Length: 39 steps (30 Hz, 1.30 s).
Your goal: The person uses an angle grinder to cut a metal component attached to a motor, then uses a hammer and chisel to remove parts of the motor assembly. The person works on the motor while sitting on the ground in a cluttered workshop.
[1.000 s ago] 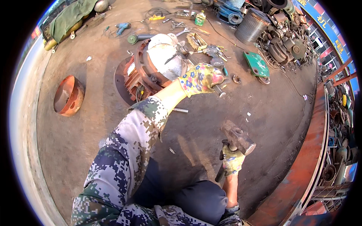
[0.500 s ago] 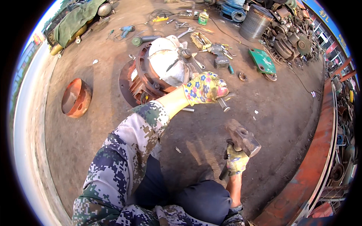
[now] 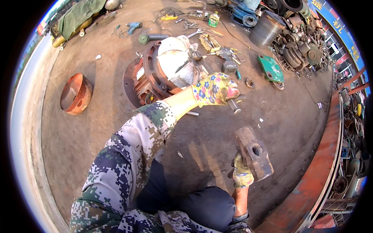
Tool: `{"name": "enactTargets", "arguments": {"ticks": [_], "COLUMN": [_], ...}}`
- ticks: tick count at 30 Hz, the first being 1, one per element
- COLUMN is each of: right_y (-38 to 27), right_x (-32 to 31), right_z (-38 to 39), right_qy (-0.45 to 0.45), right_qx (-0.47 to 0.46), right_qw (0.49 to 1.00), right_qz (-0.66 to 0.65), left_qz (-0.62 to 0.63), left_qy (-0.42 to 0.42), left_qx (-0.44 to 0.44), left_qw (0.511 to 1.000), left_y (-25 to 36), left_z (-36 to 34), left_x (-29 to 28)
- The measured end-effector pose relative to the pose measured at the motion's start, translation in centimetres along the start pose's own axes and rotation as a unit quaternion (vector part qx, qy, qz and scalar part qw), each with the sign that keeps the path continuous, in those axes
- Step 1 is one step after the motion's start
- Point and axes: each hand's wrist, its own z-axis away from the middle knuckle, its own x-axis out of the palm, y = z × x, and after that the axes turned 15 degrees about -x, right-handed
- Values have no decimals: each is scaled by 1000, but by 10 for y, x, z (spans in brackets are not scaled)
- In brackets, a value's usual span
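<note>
Right of white-domed, rust-red metal motor (image 3: 171,58): left hand (image 3: 215,90), fingers around grey steel rod (image 3: 233,106); right hand (image 3: 243,174), fingers holding brown block-headed hammer (image 3: 257,161). Tools gripped; hammer-rod contact lacking.

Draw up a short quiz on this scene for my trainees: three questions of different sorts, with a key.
1. Which holds the heavy brown metal hammer: the left grip or the right grip?
2. True or false: the short, rusty-orange metal cylinder lies right of the bulky white-and-rust metal machine.
3. Fill in: the flat, rectangular plate at the upper right is ____ in colour.

Key: 1. right grip; 2. false, it lies left; 3. green.
</note>
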Motion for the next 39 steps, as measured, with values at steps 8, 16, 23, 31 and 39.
{"name": "enactTargets", "arguments": {"ticks": [8, 16, 23, 31, 39], "right_y": [-30, -39, -58, -120, -37], "right_x": [54, 74, 48, 10, 44], "right_z": [-44, -75, -60, -47, -63], "right_qy": [-36, -62, -61, 73, -88], "right_qx": [-37, -313, -238, -353, -233], "right_qw": [994, 901, 908, 857, 861], "right_qz": [99, 295, 338, 368, 444], "left_qz": [15, 49, 35, 58, 48], "left_qy": [6, 26, 51, 88, 10], "left_qx": [2, 9, -28, -41, -109], "left_qw": [1000, 998, 998, 994, 993], "left_y": [-22, -26, -30, -7, -36], "left_z": [17, 9, 8, -10, 13], "left_x": [1, 6, 14, 1, 20]}}
